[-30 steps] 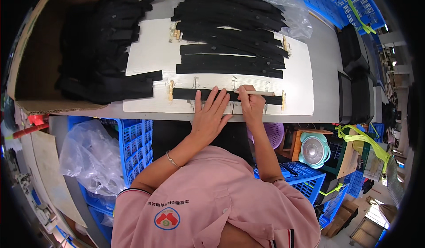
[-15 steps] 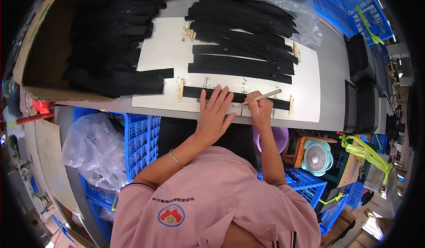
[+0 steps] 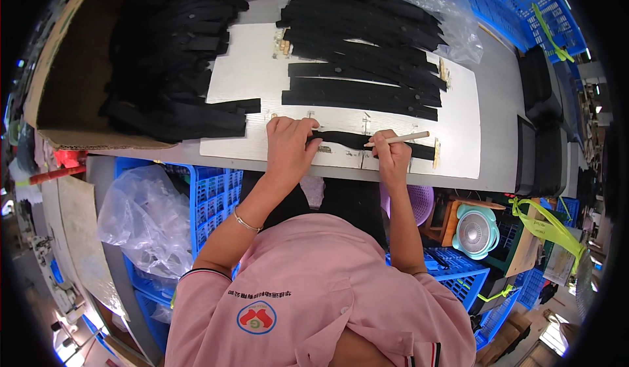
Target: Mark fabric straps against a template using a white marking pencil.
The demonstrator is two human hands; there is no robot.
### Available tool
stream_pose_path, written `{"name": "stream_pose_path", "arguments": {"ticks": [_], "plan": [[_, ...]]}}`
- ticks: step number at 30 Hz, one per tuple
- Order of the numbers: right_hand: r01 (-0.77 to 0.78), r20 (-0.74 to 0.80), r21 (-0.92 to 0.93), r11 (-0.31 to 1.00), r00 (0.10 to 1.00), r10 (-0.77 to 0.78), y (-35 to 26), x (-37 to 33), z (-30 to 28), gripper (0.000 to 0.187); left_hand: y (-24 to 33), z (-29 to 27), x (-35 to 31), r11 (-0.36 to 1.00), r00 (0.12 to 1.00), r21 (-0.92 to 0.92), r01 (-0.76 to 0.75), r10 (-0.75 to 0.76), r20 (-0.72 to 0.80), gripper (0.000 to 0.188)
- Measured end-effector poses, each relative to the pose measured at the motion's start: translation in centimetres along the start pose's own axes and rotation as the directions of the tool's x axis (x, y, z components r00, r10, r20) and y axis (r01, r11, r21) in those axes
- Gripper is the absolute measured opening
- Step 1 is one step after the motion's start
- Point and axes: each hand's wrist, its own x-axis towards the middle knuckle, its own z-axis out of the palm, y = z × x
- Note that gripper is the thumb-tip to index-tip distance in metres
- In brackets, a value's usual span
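A narrow black fabric strip [image 3: 350, 139] lies across the near part of the white board [image 3: 229, 128], slightly buckled between my hands. Its left end is hidden under my left hand [image 3: 289, 145], whose fingers are bent, thumb and forefinger closing on the strip. My right hand [image 3: 393, 157] is wrapped round a slim white marking pencil [image 3: 409, 136], with its tip down at the strip's middle. Short wooden stop pieces [image 3: 437, 153] and drawn marks are on the board. Beyond my hands more black strips [image 3: 360, 95] lie in loose rows.
At the left, a cardboard box [image 3: 72, 115] on its side holds a heap of black strips [image 3: 173, 59]. Clear plastic film [image 3: 458, 36] and a blue crate [image 3: 517, 6] are at the back right. Black blocks [image 3: 540, 151] stand right. Below the table edge are blue baskets [image 3: 213, 196] and a turquoise fan [image 3: 475, 232].
My left hand has gone from lying flat on the strip to the strip's left end, fingers now bent. The strip has buckled. The pencil stays in my right hand.
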Motion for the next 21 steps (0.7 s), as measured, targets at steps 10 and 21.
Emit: {"name": "stream_pose_path", "arguments": {"ticks": [10, 21], "plan": [[-0.065, -0.032, 0.091, 0.994, 0.997, 0.068, 0.0, -0.1, 0.0, 0.022, 1.0, -0.3, -2.2, 0.994, 0.990, 0.108, -0.031, 0.046, -0.134, 0.055], [-0.129, -0.041, 0.092, 0.987, 0.990, 0.133, 0.0, -0.1, -0.2, 0.021, -0.8, 0.7, -6.4, 0.985, 0.999, 0.173, -0.013, 0.004, 0.054, 0.067]]}}
